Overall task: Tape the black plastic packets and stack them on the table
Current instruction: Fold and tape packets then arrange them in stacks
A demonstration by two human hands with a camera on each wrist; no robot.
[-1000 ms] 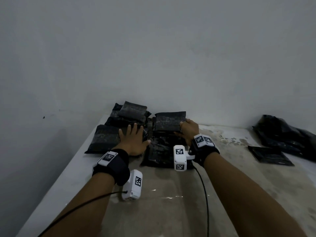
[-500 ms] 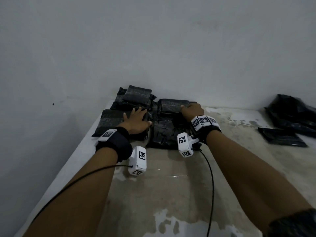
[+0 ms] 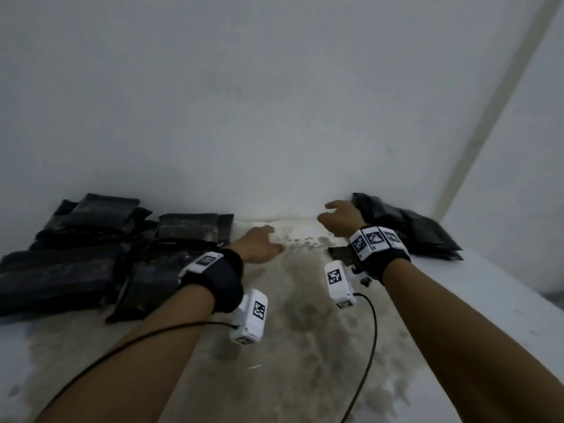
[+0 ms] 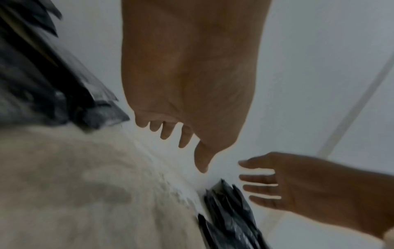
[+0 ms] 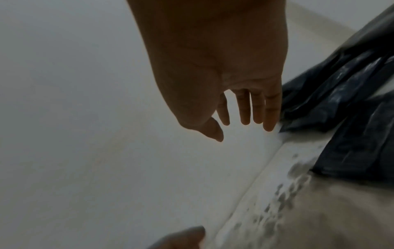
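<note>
Two groups of black packets lie on the table (image 3: 305, 346): a stacked pile (image 3: 100, 248) at the left against the wall, long sides mostly running left to right, and a looser heap (image 3: 421, 230) at the right, slanting toward the near right. Only the wrist views show the palms: the left hand (image 3: 259, 245) and the right hand (image 3: 341, 221) both hang empty, fingers loosely spread (right fingertips (image 5: 269, 124) near the heap's edge, contact unclear).

black packets (image 3: 76, 257), stained beige table (image 3: 305, 346), checkered black-and-white wrist tags (image 3: 374, 239)
</note>
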